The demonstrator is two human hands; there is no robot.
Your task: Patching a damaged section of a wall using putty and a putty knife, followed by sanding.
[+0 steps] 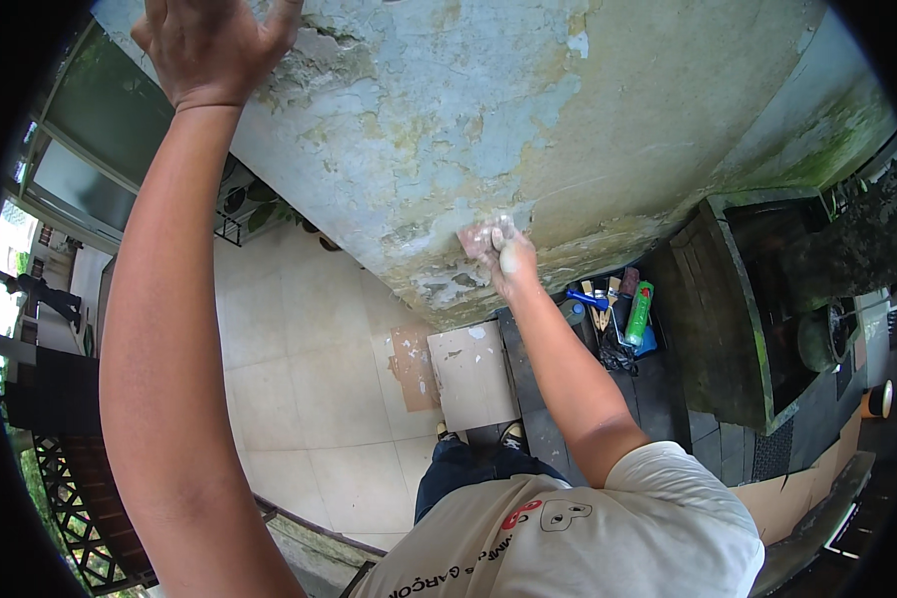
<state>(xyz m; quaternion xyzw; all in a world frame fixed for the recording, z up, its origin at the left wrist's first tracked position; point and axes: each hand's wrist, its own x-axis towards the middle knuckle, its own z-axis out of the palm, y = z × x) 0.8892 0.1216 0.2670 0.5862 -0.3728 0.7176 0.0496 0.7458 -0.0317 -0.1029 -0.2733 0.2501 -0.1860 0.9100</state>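
Note:
My left hand (pixel 214 50) rests against the peeling wall (pixel 439 110) at the upper left, thumb spread away from the fingers; the fingertips run out of the picture. Lower on the same wall, my right hand (pixel 506 254) is closed, its fingers coated in whitish dust. A flat, dusty, pinkish piece (pixel 471 239) shows at its fingers, pressed to the wall; its kind is hard to make out. Around that hand the pale blue paint is flaked, with bare, stained plaster showing.
Right of my right forearm sits a container with brushes (pixel 600 302), a green cylinder (pixel 639 314) and a blue-handled tool (pixel 588 299). A dark planter-like structure (pixel 738 299) stands farther right. By my feet, cardboard (pixel 471 379) with paint flakes lies on the tiled floor (pixel 299 399).

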